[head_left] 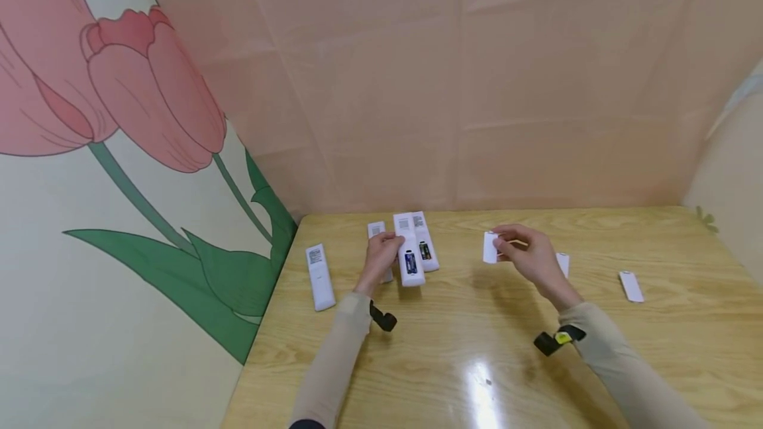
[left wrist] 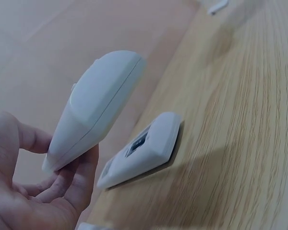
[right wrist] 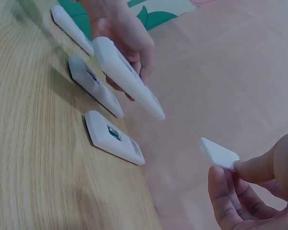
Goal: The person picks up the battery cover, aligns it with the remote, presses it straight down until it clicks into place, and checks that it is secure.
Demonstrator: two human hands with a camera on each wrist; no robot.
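My left hand (head_left: 379,260) grips a white remote control (head_left: 408,227) by its side, lifted above the table. The back of that remote faces up, and batteries (head_left: 411,262) show in its uncovered compartment. In the left wrist view, thumb and fingers hold the narrow end of this remote (left wrist: 93,100). Off to the right, my right hand (head_left: 530,257) pinches a small white battery cover (head_left: 490,248) between thumb and fingers, apart from the remote. The right wrist view shows the same cover (right wrist: 221,154) tilted in the fingertips.
Beside the held remote lies another remote (head_left: 432,262) with its compartment uncovered. One remote (head_left: 375,227) is partly hidden behind my left hand; a covered one (head_left: 320,280) lies far left. Two loose covers (head_left: 631,286) rest on the wooden table (head_left: 447,349), one partly behind my right hand.
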